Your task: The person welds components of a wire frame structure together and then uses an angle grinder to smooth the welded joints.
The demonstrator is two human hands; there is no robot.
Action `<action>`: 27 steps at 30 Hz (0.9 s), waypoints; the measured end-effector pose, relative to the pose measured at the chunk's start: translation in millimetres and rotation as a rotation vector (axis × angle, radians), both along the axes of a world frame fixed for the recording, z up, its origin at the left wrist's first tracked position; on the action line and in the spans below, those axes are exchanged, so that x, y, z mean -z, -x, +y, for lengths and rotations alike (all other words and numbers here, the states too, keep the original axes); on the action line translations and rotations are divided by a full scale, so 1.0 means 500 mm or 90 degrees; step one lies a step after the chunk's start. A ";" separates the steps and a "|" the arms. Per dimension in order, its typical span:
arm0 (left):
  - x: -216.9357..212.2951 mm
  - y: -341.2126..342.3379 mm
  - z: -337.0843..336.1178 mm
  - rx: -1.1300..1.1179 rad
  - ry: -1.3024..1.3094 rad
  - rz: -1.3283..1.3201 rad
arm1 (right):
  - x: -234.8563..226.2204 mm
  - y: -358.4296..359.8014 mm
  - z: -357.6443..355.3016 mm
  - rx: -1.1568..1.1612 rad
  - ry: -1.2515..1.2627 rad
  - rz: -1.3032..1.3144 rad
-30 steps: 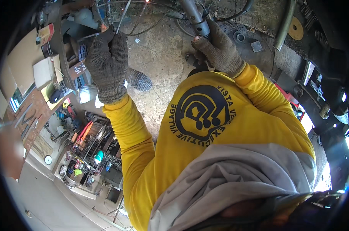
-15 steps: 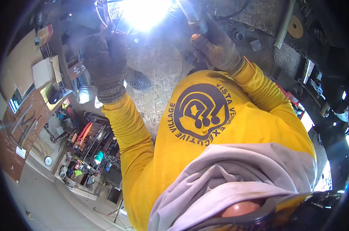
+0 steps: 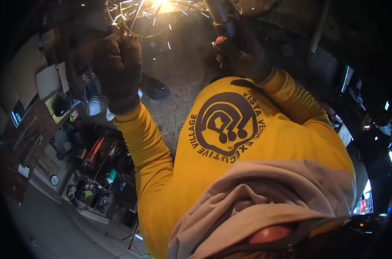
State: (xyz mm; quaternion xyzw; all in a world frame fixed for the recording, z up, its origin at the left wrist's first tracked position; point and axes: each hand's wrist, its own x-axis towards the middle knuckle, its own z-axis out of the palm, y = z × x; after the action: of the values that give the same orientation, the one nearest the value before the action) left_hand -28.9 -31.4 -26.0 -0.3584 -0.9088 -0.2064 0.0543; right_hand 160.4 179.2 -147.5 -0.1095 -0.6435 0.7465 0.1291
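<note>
Two gloved hands' fingers (image 3: 122,52) around metal rods (image 3: 137,15).

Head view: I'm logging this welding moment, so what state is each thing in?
Left hand: gloved, closed on a thin metal rod.
Right hand: gloved, closed on a grey torch handle.
Wire frame: sparks flying off it.
Floor: bare concrete, sparks above it.

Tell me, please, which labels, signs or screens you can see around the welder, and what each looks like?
Round emblem: on the yellow shirt's back, dark ring of lettering around a dark symbol.
Pale sheet: left wall, small, whitish rectangle.
Lit screens: lower right edge, small, red and blue glow; details unclear.
</note>
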 end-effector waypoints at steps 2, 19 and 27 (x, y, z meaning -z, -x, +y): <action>0.013 0.005 -0.003 0.062 0.137 0.211 | -0.001 0.002 0.000 0.004 -0.008 0.020; 0.002 -0.008 0.013 0.042 -0.046 0.080 | -0.077 0.013 0.012 -0.067 0.071 -0.157; 0.011 0.012 -0.029 0.187 0.215 0.452 | -0.042 0.014 0.004 -0.082 0.050 -0.073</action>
State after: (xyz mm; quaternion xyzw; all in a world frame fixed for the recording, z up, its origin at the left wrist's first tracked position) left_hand -34.8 -45.8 -31.7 -0.5370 -0.7940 0.0761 0.2746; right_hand 153.2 181.0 -126.7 -0.1155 -0.6257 0.7705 0.0395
